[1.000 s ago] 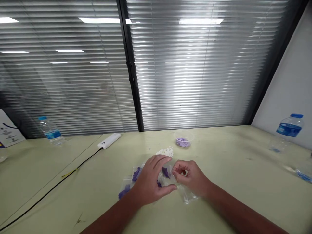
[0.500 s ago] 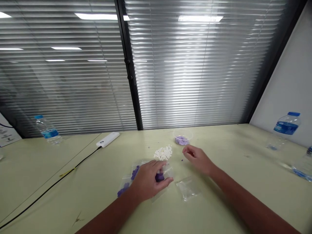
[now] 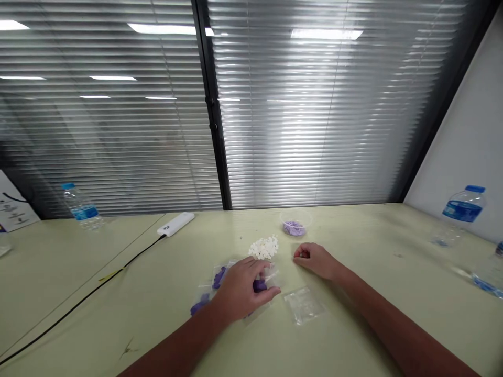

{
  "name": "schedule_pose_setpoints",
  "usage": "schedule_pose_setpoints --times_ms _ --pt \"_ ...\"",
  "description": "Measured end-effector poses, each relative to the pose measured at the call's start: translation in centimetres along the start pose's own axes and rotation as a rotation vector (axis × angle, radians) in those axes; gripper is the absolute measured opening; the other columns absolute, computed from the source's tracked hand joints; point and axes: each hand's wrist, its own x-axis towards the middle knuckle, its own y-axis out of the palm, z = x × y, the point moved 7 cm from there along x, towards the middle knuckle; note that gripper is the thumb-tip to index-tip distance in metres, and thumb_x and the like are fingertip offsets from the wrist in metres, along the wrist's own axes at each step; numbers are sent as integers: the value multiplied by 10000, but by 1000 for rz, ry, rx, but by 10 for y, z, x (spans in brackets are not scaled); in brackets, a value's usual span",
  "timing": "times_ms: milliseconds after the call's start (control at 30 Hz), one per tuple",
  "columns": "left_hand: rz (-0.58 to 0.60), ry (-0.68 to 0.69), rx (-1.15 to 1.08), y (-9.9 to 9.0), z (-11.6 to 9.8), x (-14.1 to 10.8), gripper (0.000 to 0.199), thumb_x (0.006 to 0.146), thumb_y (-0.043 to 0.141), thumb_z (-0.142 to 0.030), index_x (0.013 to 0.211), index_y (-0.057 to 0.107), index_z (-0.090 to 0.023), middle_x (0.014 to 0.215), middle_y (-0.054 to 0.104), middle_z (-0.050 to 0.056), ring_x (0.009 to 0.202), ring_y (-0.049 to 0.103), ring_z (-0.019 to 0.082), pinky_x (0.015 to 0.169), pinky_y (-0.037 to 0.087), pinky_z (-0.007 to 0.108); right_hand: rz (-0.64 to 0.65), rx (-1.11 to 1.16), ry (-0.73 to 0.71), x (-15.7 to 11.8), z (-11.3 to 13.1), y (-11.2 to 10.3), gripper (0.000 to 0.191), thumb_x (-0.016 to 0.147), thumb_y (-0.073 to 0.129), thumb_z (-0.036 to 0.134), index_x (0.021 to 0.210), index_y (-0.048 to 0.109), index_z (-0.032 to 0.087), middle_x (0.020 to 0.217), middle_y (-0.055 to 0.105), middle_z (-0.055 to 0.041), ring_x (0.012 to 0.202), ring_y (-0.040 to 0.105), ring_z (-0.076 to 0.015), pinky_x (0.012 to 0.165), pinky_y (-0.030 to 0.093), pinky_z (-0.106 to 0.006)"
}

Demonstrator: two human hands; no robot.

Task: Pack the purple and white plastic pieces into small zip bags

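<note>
The left hand (image 3: 241, 290) lies palm down over a small clear zip bag (image 3: 270, 275) holding purple pieces (image 3: 259, 285), its fingers curled across the bag; whether it actually grips the bag cannot be told. The right hand (image 3: 316, 260) is well apart at the left hand's 2 o'clock, resting on the pale green table (image 3: 365, 230), loosely curled and holding nothing visible. More bagged purple pieces (image 3: 202, 306) lie at the left hand's 9 o'clock. A heap of white pieces (image 3: 264, 247) sits at its 12 o'clock (small, irregular bits, too small to identify). A clear cup of lilac pieces (image 3: 294, 224) stands at the right hand's 11 o'clock, and an empty-looking clear bag (image 3: 303, 306) lies at its 6 o'clock. A white power bank (image 3: 175, 224) with a black cable (image 3: 84, 296) lies at the left hand's 10 o'clock, and water bottles (image 3: 463, 207) stand far off at 2 o'clock.
</note>
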Motion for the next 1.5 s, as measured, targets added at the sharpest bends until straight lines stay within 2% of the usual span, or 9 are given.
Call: schedule_pose_setpoints --times_ms 400,500,600,700,867,1067,1200,1333,1500 --pt "-11 -32 -14 -3 2 1 447 823 751 -498 1170 646 -237 935 652 26 890 611 221 787 445 331 -11 111 14 -5 11 1 152 803 627 314 781 660 167 752 622 -14 703 520 -148 644 374 -252" --pt "-21 -23 -24 -3 2 1 458 833 741 -506 1188 637 -235 957 659 29 895 610 217 805 449 338 85 340 -17 -12 28 12 258 896 592 431 854 611 177 779 589 7 688 518 -127 632 403 -233" --pt "-33 -12 -32 -3 2 1 455 837 736 -511 1183 633 -234 967 659 31 899 604 217 800 449 339 213 755 -29 -21 50 27 329 866 705 485 884 600 173 772 567 23 650 499 -106 621 398 -227" --pt "-29 -15 -34 -3 2 1 435 841 727 -521 1153 635 -231 962 650 34 893 596 219 778 444 335 222 860 -45 -27 62 34 353 817 790 471 865 649 150 746 577 17 632 487 -96 605 367 -220" --pt "-20 -30 -45 -4 -2 0 402 851 719 -506 1139 633 -239 950 645 27 871 588 213 738 429 318 187 800 -93 -27 67 36 328 807 814 458 854 737 143 732 619 6 647 500 -96 616 355 -220" --pt "-17 -47 -82 -3 0 1 362 855 712 -498 1099 643 -239 917 635 20 853 585 209 728 425 310 182 798 -71 -30 67 38 362 859 747 507 971 810 168 954 754 -75 855 642 -187 785 462 -286" --pt "-27 -65 -130 -1 5 0 402 835 737 -483 1158 649 -259 967 650 22 887 601 209 764 445 310 -4 700 -60 -22 56 24 415 884 688 554 983 785 163 833 721 -39 731 607 -156 685 455 -262" --pt "-28 -67 -175 -1 6 -2 420 817 757 -456 1173 653 -261 972 650 23 887 601 203 778 455 303 -148 171 -244 11 66 11 465 1015 457 520 1021 748 157 869 719 -49 764 628 -164 675 472 -256" --pt "4 -38 -179 -3 2 -4 364 801 772 -446 1093 676 -252 907 618 10 831 566 186 729 436 282 -120 -153 -333 88 87 24 278 970 538 326 1027 778 198 989 752 -60 858 649 -186 792 458 -286"
